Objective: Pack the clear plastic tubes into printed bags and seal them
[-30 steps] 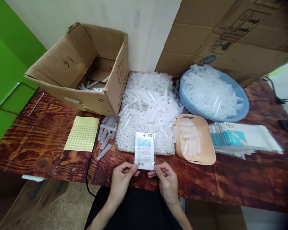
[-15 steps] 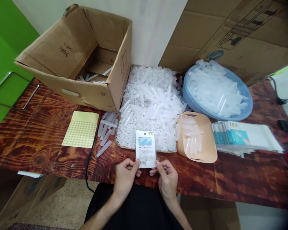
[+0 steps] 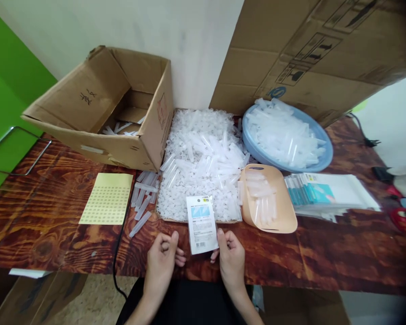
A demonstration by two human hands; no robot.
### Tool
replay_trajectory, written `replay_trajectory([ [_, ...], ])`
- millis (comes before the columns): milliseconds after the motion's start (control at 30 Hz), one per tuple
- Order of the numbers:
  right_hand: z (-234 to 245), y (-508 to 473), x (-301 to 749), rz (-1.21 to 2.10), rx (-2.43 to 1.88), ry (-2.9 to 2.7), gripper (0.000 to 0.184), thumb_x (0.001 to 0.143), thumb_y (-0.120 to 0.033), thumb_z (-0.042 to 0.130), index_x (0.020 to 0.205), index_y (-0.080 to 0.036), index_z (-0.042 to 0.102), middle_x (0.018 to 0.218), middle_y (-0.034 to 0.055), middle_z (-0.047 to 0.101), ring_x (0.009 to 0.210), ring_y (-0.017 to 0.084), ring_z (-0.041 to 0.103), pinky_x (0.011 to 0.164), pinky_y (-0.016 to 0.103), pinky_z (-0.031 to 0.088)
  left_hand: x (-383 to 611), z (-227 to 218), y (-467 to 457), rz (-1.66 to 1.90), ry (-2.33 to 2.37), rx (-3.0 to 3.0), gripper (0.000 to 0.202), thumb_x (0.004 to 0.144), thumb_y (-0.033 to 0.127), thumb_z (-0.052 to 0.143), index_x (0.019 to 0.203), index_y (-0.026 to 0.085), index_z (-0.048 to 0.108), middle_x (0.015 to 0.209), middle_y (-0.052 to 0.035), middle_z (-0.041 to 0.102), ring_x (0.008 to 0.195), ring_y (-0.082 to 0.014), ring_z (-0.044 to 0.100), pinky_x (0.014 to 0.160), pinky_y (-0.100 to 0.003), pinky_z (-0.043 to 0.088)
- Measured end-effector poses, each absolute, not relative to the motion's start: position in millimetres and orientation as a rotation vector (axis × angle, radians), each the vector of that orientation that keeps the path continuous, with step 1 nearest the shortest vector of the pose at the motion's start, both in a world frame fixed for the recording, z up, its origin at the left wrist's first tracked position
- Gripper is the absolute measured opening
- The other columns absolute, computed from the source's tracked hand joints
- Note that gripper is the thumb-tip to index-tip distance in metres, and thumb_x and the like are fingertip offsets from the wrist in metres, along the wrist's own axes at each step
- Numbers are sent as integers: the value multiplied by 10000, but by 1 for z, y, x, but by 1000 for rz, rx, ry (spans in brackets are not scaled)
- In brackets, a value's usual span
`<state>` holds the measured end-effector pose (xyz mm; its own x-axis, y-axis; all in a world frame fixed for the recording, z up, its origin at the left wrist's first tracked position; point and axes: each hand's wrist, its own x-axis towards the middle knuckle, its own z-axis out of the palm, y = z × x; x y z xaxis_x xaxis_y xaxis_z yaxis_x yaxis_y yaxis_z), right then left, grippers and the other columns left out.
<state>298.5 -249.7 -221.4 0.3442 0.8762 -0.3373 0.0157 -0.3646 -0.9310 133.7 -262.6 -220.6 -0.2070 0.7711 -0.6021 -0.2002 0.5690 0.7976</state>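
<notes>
A small white printed packet (image 3: 202,225), with two blue pictures, a hang hole and a barcode, is tilted slightly in front of the pile of clear tubes. My right hand (image 3: 232,257) pinches its right edge between thumb and fingers. Left of the packet, my left hand (image 3: 160,262) is apart from it, fingers loosely curled and thumb raised away from them, with nothing visible in it. Behind the packet, a shallow tray (image 3: 199,219) bears the heaped tubes (image 3: 203,153) and small white pieces.
A peach bin (image 3: 286,216) holds several tubes. Blue-and-white packets (image 3: 338,192) lie stacked at right, below a blue basin (image 3: 326,151) full of tubes. At left are a yellow sticker sheet (image 3: 104,198), a black cable (image 3: 118,246), loose tubes (image 3: 140,223) and an open carton (image 3: 118,149).
My left hand has let go of the packet's lower left corner and drawn off to the left. The right hand keeps its grip, and the packet tilts a little. The camera view has shifted.
</notes>
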Motion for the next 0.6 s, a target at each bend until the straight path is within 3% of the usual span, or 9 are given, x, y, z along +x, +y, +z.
replay_trajectory([
  [100,-223,-254,303,1186,-1591,-857,459,922,-545,653,650,-218,482,439,-52,539,356,116,517,410,201,443,135,-216,-263,894,1335,597,424,794,535,760,981,158,703,801,-67,774,654,-226,742,612,-332,626],
  [200,-225,-258,310,1276,-1445,-826,389,956,-511,619,726,-208,541,533,-31,596,433,134,579,475,226,497,141,-207,-255,880,1198,614,371,773,441,813,988,143,758,1007,-123,789,895,-277,750,833,-381,609],
  [300,-220,-257,317,1331,-1296,-703,290,953,-504,614,1057,-236,575,848,31,708,595,179,677,520,278,561,144,-200,-249,914,1124,565,366,784,396,815,1046,143,777,1062,-132,788,959,-293,738,939,-420,563],
  [367,-211,-252,319,1378,-1257,-739,461,863,-468,743,1213,-263,522,1022,61,709,737,213,710,589,311,593,144,-196,-248,918,1075,562,377,784,367,821,1089,148,777,1088,-132,784,973,-297,734,960,-430,548],
  [400,-206,-249,318,1421,-1262,-802,518,804,-434,810,1208,-254,539,1040,66,712,792,226,711,639,320,597,144,-194,-248,916,1058,572,371,785,357,822,1088,148,780,1089,-132,784,977,-298,732,959,-426,546],
  [467,-194,-242,316,1531,-1282,-930,448,735,-390,872,1064,-210,628,957,61,729,820,236,699,698,313,578,143,-191,-249,905,1037,590,357,789,349,821,1081,148,786,1079,-132,787,964,-296,733,935,-410,550],
  [600,-180,-233,313,1761,-1162,-860,314,777,-421,838,863,-165,678,788,30,712,693,185,646,628,259,513,141,-182,-251,893,1015,587,349,790,342,824,1068,134,792,1035,-138,794,913,-282,738,866,-369,559],
])
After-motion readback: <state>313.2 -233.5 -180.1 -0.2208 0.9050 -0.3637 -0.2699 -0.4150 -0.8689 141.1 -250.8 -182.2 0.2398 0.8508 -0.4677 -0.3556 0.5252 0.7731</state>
